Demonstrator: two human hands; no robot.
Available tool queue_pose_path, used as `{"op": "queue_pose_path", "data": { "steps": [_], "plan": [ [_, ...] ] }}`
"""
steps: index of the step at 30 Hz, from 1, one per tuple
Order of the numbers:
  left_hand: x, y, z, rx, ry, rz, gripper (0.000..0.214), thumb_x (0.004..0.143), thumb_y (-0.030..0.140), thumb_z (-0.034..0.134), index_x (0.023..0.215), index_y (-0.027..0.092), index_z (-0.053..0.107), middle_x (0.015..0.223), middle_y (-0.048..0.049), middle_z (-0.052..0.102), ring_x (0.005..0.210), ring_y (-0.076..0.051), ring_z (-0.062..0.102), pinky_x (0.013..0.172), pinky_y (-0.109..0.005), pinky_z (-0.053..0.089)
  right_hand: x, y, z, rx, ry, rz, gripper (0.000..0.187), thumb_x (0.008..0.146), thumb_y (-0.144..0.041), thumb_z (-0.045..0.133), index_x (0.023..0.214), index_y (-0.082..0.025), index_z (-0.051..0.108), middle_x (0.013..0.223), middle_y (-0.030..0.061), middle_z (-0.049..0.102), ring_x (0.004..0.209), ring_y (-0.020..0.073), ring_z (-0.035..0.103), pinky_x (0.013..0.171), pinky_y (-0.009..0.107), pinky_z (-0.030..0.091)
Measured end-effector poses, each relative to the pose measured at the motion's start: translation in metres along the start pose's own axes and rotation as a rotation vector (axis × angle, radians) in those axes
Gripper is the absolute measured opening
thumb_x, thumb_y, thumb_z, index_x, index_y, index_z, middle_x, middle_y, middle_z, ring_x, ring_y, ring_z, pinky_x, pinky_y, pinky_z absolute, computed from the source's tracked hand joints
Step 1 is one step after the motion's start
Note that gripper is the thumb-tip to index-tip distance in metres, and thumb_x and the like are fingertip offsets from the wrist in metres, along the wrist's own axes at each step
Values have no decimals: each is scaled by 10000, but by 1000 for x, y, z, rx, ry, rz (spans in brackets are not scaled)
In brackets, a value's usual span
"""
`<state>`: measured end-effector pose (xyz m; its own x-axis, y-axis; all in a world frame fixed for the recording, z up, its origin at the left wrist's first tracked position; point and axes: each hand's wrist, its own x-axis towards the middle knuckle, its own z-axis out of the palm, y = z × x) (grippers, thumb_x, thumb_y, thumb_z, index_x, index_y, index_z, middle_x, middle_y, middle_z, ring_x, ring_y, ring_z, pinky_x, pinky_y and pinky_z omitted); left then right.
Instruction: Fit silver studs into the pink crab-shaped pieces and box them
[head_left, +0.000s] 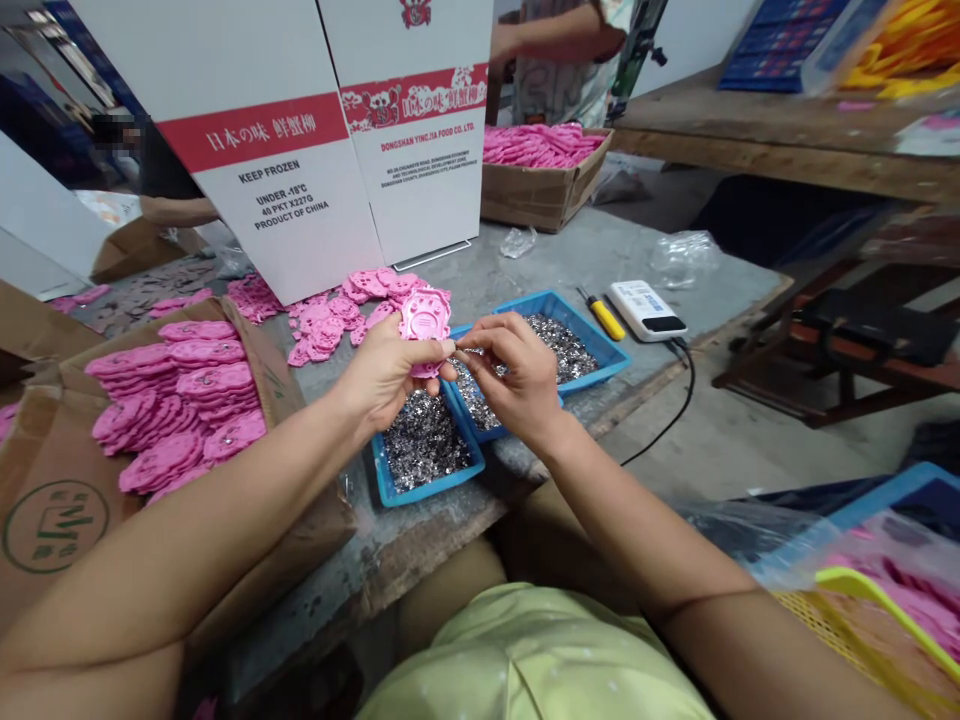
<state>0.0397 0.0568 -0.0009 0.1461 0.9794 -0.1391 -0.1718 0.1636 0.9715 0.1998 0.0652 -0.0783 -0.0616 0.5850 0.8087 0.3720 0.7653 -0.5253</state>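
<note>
My left hand (391, 370) is closed around a pink plastic part (426, 318), flat with a scalloped edge, tilted up toward me. Close against its lower right edge, my right hand (517, 375) pinches with thumb and fingertips; whatever sits between them is too small to name. Under both hands are blue trays heaped with small shiny metal pieces: a front tray (431, 495), a middle one (491, 432) partly covered by my right hand, and a back tray (592, 378). More pink parts (326, 325) lie in a loose pile behind my left hand.
A carton (296, 375) of stacked pink parts stands at left. White printed cardboard (300, 190) rises behind the pile. A yellow-handled screwdriver (604, 318) and a white corded device (646, 308) lie right. Another carton (540, 195) holds pink parts, with a person behind it.
</note>
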Motion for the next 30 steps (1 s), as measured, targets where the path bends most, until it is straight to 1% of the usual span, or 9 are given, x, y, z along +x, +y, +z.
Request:
{"op": "queue_pose_path", "data": {
  "steps": [4, 8, 11, 14, 17, 20, 23, 27, 30],
  "plan": [
    [0, 0, 1, 15, 5, 10, 429, 608, 61, 853, 880, 156, 535, 669, -2, 631, 493, -141, 643, 382, -213, 428, 0, 2, 0, -20, 9, -47, 83, 1003, -217, 623, 958, -231, 691, 960, 45, 687, 801, 155, 643, 704, 301, 522],
    [-2, 1, 4, 46, 41, 17, 466, 579, 38, 839, 892, 164, 517, 679, 7, 634, 498, -145, 646, 368, -210, 430, -1, 5, 0, -11, 32, -72, 67, 997, -200, 633, 972, -221, 692, 967, 42, 681, 793, 151, 636, 695, 300, 517],
    [-2, 2, 5, 68, 47, 25, 425, 620, 41, 808, 902, 161, 513, 674, 3, 636, 501, -148, 648, 367, -208, 430, -3, 6, 0, -10, 33, -76, 74, 985, -173, 631, 967, -215, 689, 964, 40, 675, 785, 147, 628, 689, 300, 510],
    [-1, 1, 5, 81, 40, 20, 370, 667, 52, 781, 901, 157, 516, 656, -11, 638, 507, -153, 651, 371, -205, 432, -2, 5, -2, -13, 21, -58, 47, 982, -205, 645, 954, -216, 682, 962, 39, 671, 788, 150, 624, 691, 304, 507],
    [0, 0, 4, 90, 25, 29, 409, 648, 61, 817, 912, 159, 520, 679, -19, 648, 509, -154, 652, 371, -204, 430, 0, 5, -3, -33, 26, -64, 74, 985, -238, 651, 917, -216, 668, 944, 40, 669, 783, 152, 622, 684, 304, 507],
    [-2, 0, 3, 118, 25, 63, 454, 640, 121, 858, 947, 161, 526, 694, -29, 658, 511, -155, 647, 367, -206, 431, 3, 1, -3, -50, 18, -70, 111, 996, -222, 632, 887, -216, 646, 916, 39, 667, 756, 146, 615, 651, 287, 495],
    [-6, -1, 3, 160, 31, 68, 534, 615, 208, 898, 1001, 159, 533, 697, -28, 667, 527, -163, 653, 364, -206, 431, 3, -1, -1, -27, 12, -59, 137, 1005, -177, 603, 875, -218, 619, 885, 36, 657, 751, 144, 619, 635, 267, 489],
    [-6, -2, 2, 208, 41, 107, 566, 577, 280, 908, 986, 156, 537, 700, -4, 666, 545, -150, 651, 379, -198, 437, 4, 1, 8, -6, 13, -50, 166, 1014, -159, 562, 863, -223, 588, 871, 35, 644, 789, 152, 635, 700, 270, 512],
    [-6, -4, 1, 245, 22, 120, 566, 600, 287, 885, 1023, 160, 531, 686, 20, 658, 560, -146, 649, 400, -197, 451, 5, 2, 11, 20, 28, -40, 180, 1019, -167, 538, 852, -233, 559, 854, 27, 633, 781, 156, 627, 706, 270, 507]
  ]
}}
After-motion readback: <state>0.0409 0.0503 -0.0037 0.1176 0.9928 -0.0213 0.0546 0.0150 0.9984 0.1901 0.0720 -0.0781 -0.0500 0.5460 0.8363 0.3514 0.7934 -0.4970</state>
